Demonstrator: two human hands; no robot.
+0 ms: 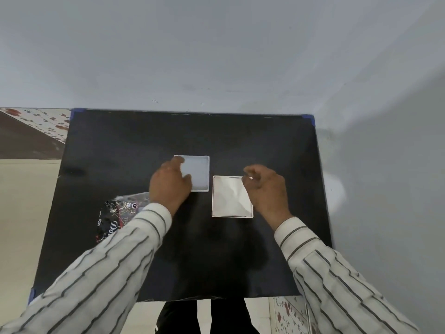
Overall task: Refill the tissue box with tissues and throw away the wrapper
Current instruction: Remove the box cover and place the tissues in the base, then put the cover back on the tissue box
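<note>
Left hand (169, 186) curled over lid (196, 173)

A plain room at home, by the looks: bare grey wall (216, 56), flower-patterned floor tiles (45, 121), a black-covered surface (120, 145) pushed against the wall.

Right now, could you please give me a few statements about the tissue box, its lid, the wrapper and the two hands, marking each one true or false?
1. The open tissue box holds white tissues. True.
2. The lid sits closed on the box. False: it lies on the black table, beside the box.
3. The left hand rests on the lid. True.
4. The wrapper lies right of the box. False: it lies to the left, by the left sleeve.
5. The right hand is at the box's far right corner. True.
</note>
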